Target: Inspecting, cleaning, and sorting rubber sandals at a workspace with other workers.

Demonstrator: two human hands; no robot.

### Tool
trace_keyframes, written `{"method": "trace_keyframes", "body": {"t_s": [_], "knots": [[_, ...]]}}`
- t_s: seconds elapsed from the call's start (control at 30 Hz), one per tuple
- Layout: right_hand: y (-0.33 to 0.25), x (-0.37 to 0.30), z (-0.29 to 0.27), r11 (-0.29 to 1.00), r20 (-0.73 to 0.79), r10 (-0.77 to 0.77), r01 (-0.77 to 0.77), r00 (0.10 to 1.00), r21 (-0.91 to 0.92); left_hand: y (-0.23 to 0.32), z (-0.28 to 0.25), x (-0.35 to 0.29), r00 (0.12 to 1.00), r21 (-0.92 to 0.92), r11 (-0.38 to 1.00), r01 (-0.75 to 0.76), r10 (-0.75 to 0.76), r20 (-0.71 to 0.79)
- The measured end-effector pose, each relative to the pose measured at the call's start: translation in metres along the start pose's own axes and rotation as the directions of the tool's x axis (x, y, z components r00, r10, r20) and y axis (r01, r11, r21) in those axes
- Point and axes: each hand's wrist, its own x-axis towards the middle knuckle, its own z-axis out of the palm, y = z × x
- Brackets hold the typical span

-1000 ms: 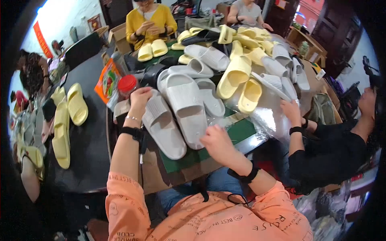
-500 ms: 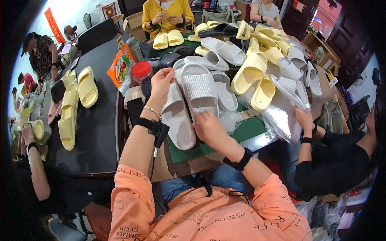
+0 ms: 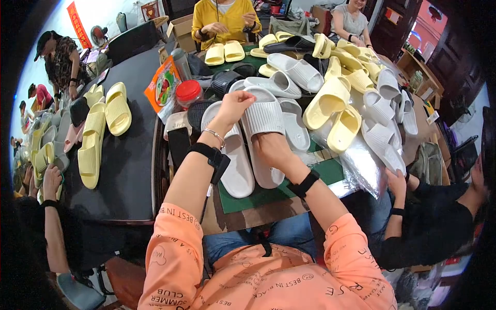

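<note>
Two light grey ribbed slides stand side by side in front of me, toes pointing away. Over the strap of the right grey slide (image 3: 262, 112), my left hand (image 3: 233, 109) is closed in a pinch; what it pinches, if anything, is too small to name. My right hand (image 3: 273, 150) reaches into the same slide from the heel side, its fingers hidden under the strap. Partly covered by my left wrist, the left grey slide (image 3: 238, 173) lies on the green mat (image 3: 243, 202). Another grey slide (image 3: 295, 126) rests just to the right.
Yellow and grey slides (image 3: 330, 101) pile up at the far right. A red-lidded jar (image 3: 188, 92), an orange packet (image 3: 164, 85) and a dark phone (image 3: 179, 145) sit left of the mat. At right, a co-worker's hand (image 3: 397, 183) holds a grey slide. Yellow slides (image 3: 92, 150) lie on the left table.
My right hand has gone from the strap's near edge to inside the right slide, under the strap. The pinched left hand has shifted right, over that slide's strap.
</note>
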Motion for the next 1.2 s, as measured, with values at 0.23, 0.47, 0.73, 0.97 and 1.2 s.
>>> {"method": "trace_keyframes", "body": {"t_s": [0.23, 0.47, 0.73, 0.97, 1.2], "knots": [[-0.041, -0.016, -0.050, 0.987, 0.078, 0.069, -0.079, 0.995, 0.143, -0.024, -0.010, -0.011, 0.979, -0.296, 0.951, -0.089, 0.030, -0.200], [-0.006, 0.100, -0.005, 0.980, -0.408, 0.078, 0.005, 0.909, 0.198, -0.046, -0.016, -0.013, 0.984, -0.483, 0.867, -0.120, 0.039, -0.174], [0.011, 0.095, 0.023, 0.802, -0.277, 0.345, -0.128, 0.897, 0.584, -0.058, -0.016, -0.010, 0.954, -0.566, 0.794, -0.223, 0.060, -0.293], [0.007, 0.087, 0.031, 0.843, -0.296, 0.289, -0.096, 0.910, 0.529, -0.060, -0.015, -0.011, 0.945, -0.507, 0.845, -0.172, -0.004, -0.327], [0.003, 0.083, 0.030, 0.869, -0.333, 0.269, -0.079, 0.904, 0.488, -0.062, -0.015, -0.012, 0.959, -0.490, 0.858, -0.151, 0.008, -0.282]]}}
